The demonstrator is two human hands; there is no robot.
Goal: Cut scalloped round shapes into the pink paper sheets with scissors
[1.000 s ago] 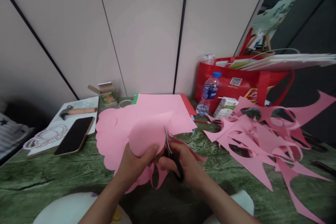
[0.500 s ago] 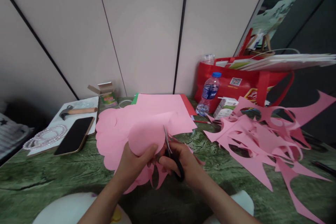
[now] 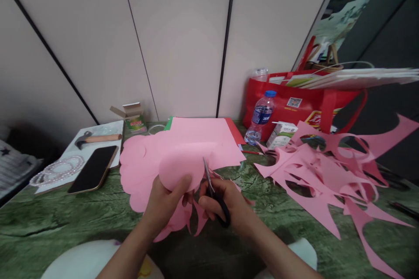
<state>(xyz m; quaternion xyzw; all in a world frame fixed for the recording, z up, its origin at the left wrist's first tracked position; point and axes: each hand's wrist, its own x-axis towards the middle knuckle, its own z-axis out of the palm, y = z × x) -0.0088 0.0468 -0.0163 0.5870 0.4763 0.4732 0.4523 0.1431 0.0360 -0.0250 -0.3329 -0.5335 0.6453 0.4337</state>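
My left hand (image 3: 170, 202) pinches the lower edge of a round piece of pink paper (image 3: 180, 166), thumb on top. Closed around the black handles of a pair of scissors (image 3: 215, 194) is my right hand (image 3: 225, 198). The metal blades point up and away, against the right edge of the round piece; they look nearly closed. A pink offcut strip (image 3: 197, 218) hangs below, between my hands. Behind and to the left lie several overlapping pink paper circles (image 3: 137, 174). Pink sheets (image 3: 199, 128) are stacked beyond them, with green and red sheets showing at the sides.
Pink paper scraps (image 3: 317, 174) are heaped on the right. Behind them stand a water bottle (image 3: 262, 115), a small carton (image 3: 282, 134) and a red bag (image 3: 294, 104). At left are a phone (image 3: 94, 169), a hammer (image 3: 98, 138), bead strings (image 3: 59, 170) and a small box (image 3: 135, 120).
The round piece has shifted slightly left, and its right edge now stands a little apart from my right fingers. The scissors stay in nearly the same place.
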